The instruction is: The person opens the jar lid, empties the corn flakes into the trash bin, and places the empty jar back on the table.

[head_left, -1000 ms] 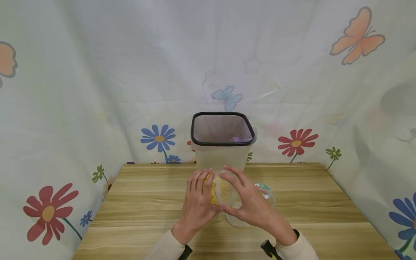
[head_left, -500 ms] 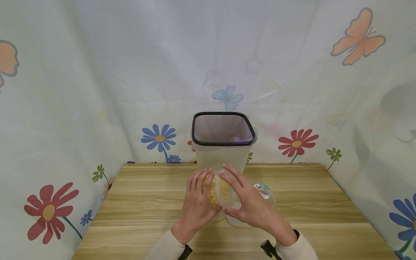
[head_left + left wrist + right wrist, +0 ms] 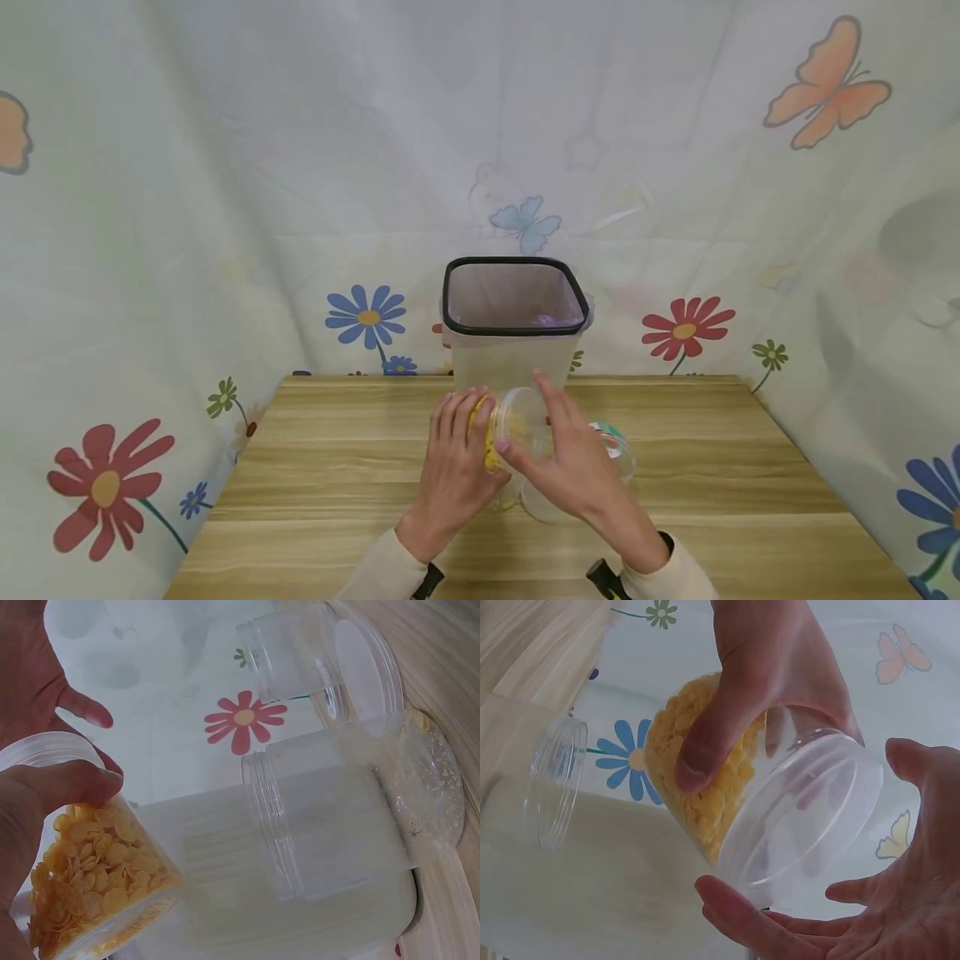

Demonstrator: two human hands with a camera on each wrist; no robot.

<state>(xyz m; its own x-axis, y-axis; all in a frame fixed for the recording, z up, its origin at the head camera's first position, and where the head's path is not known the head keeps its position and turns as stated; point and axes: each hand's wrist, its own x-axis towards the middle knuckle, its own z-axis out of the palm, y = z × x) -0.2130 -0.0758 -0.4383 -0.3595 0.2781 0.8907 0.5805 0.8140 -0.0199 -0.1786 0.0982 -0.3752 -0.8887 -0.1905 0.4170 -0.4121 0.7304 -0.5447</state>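
My left hand point(image 3: 453, 479) grips a clear plastic jar point(image 3: 105, 862) partly filled with thin yellow flakes. The jar is tilted onto its side, its translucent white lid point(image 3: 810, 810) facing right. Beside that lid, my right hand point(image 3: 581, 462) has its fingers and thumb spread, one fingertip close to the lid's rim in the right wrist view. An uncapped clear jar point(image 3: 337, 810) stands upright on the table underneath, with a few flakes at its bottom; my hands mostly cover it in the head view.
A whitish bin point(image 3: 510, 358) with a black rim and purple liner stands behind the hands. A loose translucent lid point(image 3: 371, 675) lies on the wooden table point(image 3: 322, 467). Another clear jar point(image 3: 618, 458) with a green-and-white patch stands to the right. Flower-printed cloth hangs around the table.
My right hand's fingers have come away from around the lid's edge, its thumb rising in front of the lid. The left hand and the jar of flakes stay nearly still.
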